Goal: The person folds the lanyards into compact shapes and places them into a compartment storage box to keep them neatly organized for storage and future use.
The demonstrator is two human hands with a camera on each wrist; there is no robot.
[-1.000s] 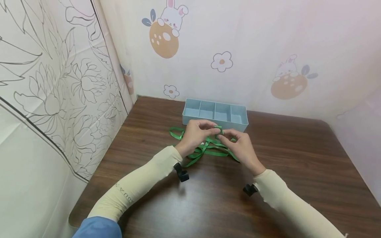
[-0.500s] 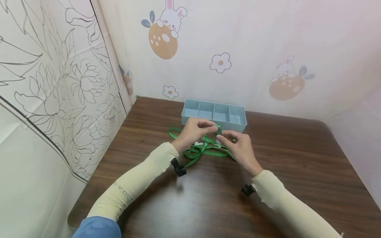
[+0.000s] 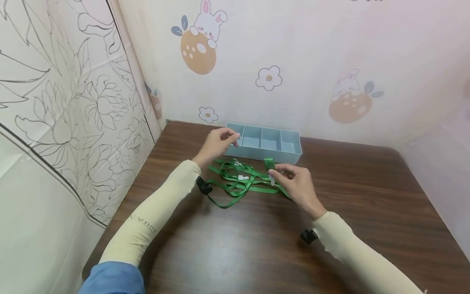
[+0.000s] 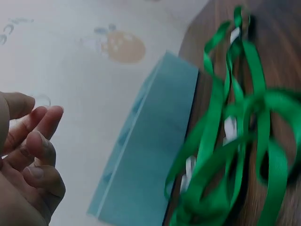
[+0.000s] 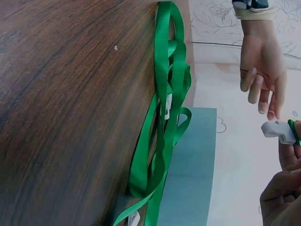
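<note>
My right hand (image 3: 300,188) pinches a folded green lanyard (image 3: 269,164) with a white plastic clip (image 5: 277,131) at its end, held up above the table. My left hand (image 3: 216,145) is raised by the left end of the pale blue box, its fingers loosely bent and nothing visible between them. Below both hands, more green lanyards (image 3: 264,190) lie in a loose, overlapping heap, with white clips (image 3: 242,177) among the ribbons. In the left wrist view the left fingers (image 4: 44,146) are apart from the ribbons.
Behind the heap stands the pale blue box (image 3: 262,153), divided into several compartments in a row. The brown wooden table (image 3: 227,245) meets a patterned curtain (image 3: 308,49) at the back. A white flowered sheet (image 3: 84,122) hangs at the left.
Both hands were together on the folded lanyard. My left hand has let go and moved left and away to the box's left end; my right hand still holds the lanyard in nearly the same place.
</note>
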